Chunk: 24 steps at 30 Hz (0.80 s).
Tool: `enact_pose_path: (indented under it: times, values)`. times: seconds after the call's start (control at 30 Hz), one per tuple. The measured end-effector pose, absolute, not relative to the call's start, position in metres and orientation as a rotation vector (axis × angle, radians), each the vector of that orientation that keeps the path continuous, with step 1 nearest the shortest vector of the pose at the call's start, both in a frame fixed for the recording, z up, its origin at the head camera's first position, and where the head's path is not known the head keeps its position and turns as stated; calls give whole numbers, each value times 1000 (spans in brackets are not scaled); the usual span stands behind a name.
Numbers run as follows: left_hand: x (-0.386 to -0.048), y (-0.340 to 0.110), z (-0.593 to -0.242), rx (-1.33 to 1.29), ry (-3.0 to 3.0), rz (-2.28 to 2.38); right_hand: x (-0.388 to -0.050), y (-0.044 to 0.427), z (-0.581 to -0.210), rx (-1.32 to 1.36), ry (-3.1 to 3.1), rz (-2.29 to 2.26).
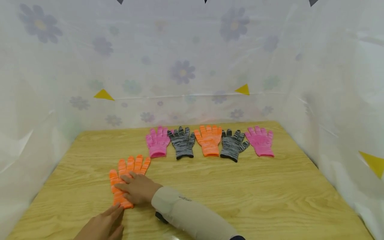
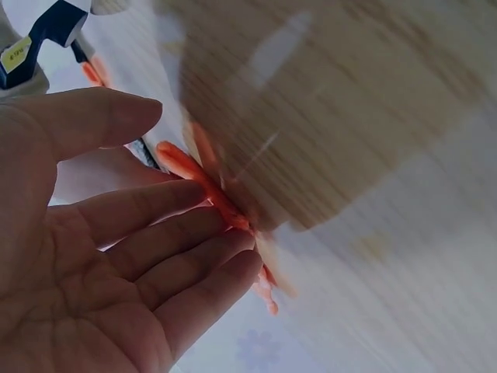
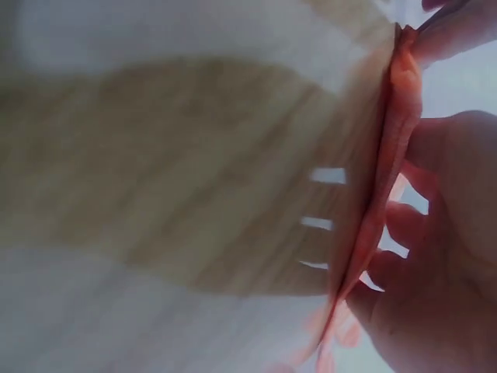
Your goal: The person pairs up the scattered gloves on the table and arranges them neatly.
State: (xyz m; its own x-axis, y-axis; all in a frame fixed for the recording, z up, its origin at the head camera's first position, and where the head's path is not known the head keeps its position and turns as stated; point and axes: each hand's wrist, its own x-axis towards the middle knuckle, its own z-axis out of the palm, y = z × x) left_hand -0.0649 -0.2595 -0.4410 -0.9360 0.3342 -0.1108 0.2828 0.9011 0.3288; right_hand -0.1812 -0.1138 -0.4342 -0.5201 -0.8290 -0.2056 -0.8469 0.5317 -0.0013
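Observation:
An orange striped knit glove lies flat at the left front of the wooden table, its fingers toward the back and its cuff toward me. Across its palm rests my right hand, fingers spread and pressing on the knit. In the right wrist view those fingers touch the glove, seen edge-on along the tabletop. My left hand reaches the cuff from the front left with its fingertips at the edge. The left wrist view shows this hand with nearly straight fingers against the orange knit.
Behind, a row of gloves lies with fingers pointing back: pink, grey, orange, grey and pink. A flowered white curtain surrounds the table at back and sides, bearing yellow triangles.

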Motion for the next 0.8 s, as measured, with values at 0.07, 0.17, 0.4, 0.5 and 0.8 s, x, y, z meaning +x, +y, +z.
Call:
enact_pose_path:
  times: [0.07,0.17,0.4,0.5,0.8]
  values:
    - [-64,-259,-440,475,2908,454,-180,-117,-433,-1364,2581,145]
    - [-62,-259,-438,456,2908,452,-177,-121,-430,-1229,2572,105]
    - [-62,-258,-437,441,2887,476,-175,-126,-428,-1087,2539,93]
    - [-62,-258,-438,435,2895,480,-176,-125,-426,-1084,2542,75]
    - [-61,-262,-441,557,2915,475,-177,-121,-425,-1144,2526,-5]
